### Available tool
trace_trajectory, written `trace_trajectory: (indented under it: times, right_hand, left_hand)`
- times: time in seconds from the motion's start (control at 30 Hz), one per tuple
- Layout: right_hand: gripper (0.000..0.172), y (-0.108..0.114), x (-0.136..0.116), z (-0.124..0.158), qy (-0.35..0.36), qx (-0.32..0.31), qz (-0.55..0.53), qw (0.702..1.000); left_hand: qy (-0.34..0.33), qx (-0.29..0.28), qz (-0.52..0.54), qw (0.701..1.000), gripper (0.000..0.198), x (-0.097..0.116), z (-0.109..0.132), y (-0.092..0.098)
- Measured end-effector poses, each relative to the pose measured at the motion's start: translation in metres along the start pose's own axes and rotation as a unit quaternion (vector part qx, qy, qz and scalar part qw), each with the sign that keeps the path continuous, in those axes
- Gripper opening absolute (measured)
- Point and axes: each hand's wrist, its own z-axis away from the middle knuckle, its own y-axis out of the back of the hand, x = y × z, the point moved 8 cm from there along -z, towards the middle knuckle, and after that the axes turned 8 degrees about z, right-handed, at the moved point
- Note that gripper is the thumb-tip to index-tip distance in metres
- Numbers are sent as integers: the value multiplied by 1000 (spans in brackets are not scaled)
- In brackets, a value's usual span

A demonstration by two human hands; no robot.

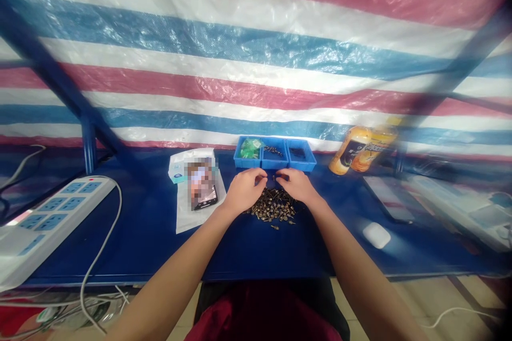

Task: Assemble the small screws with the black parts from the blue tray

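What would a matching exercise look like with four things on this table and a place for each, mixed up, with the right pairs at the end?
Things
1. heap of small metal parts
2. green item
3. phone with lit screen
4. yellow bottles

Places
A. on the white packet
B. off to the right of the right hand
C. inside the left blue tray
D. directly on the blue tabletop, nearer the person than the tray

Pairs: 1-D, 2-C, 3-A, 4-B
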Motion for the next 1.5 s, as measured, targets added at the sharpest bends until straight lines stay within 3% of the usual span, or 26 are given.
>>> trace_trajectory:
  times: [0.2,0.33,0.5,0.73,1.1,1.5]
  right_hand:
    - [15,-5,-20,-18,30,-75,85,993]
    - [13,2,-28,-11,66,-32,-9,997]
    - [17,22,-44,6,135,-2,-181,974]
    - [14,43,-51,18,143,73,-258,953]
    - [17,39,-48,30,131,147,-257,946]
    - [24,25,-40,24,72,32,-382,921]
  left_hand:
    - [8,-7,-14,1000,18,-2,0,0]
    - [5,-3,-3,1000,18,1,1,1]
    - [-14,7,7,1000,23,9,1,5]
    - [-4,-11,104,994,37,13,-1,5]
    - [21,-47,297,954,25,5,-4,-5]
    - [99,-60,384,916,28,5,-3,-1]
